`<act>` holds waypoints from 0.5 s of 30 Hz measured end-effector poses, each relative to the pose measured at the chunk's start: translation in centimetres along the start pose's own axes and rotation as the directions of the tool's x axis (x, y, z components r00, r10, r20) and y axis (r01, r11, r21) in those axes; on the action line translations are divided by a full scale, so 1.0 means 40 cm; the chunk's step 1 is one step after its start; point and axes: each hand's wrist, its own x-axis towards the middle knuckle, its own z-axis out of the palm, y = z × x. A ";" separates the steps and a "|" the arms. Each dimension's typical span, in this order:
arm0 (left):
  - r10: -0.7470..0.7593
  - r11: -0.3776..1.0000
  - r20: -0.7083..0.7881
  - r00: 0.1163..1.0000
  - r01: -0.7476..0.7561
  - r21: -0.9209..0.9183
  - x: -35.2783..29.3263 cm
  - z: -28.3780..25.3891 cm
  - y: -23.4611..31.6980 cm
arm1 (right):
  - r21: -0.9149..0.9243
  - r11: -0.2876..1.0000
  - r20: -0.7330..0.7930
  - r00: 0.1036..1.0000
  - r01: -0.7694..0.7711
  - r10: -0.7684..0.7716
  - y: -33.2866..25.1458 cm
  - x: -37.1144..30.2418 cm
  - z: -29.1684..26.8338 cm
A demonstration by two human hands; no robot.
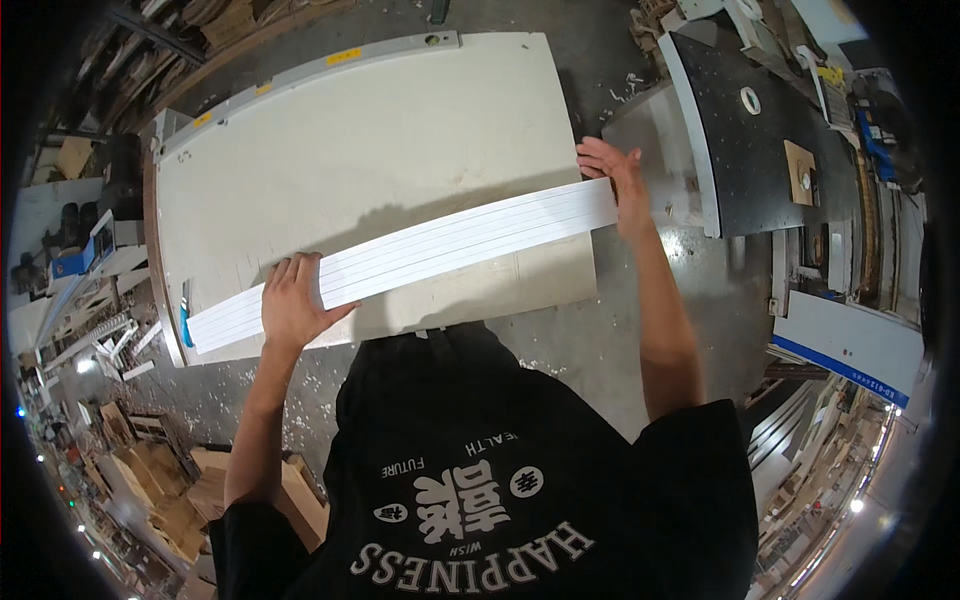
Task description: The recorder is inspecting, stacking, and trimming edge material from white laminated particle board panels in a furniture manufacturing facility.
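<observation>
A long bundle of white strips [450, 240] lies slantwise across a pale work board [350, 130], its right end jutting past the board's edge. Thin dark lines run along its length between the strips. My left hand [293, 300] lies over the bundle toward its left end, fingers across the far edge and thumb on the near side, gripping it. At the right end, my right hand [622, 185] rests its palm against the strips' ends, with fingers stretched out and apart. A blue utility knife [185, 318] lies by the bundle's left end.
A long metal level [340, 58] with yellow labels lies along the board's far edge. To the right stands a black-topped table [745, 150] with a tape roll [750, 100] on it. Cardboard boxes [150, 490] sit at lower left. White scraps dot the grey floor [545, 350].
</observation>
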 end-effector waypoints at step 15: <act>0.003 1.000 -0.024 1.000 -0.003 0.020 -0.004 -0.002 -0.003 | -0.376 0.877 0.091 0.930 -0.298 0.355 0.334 -0.472 0.315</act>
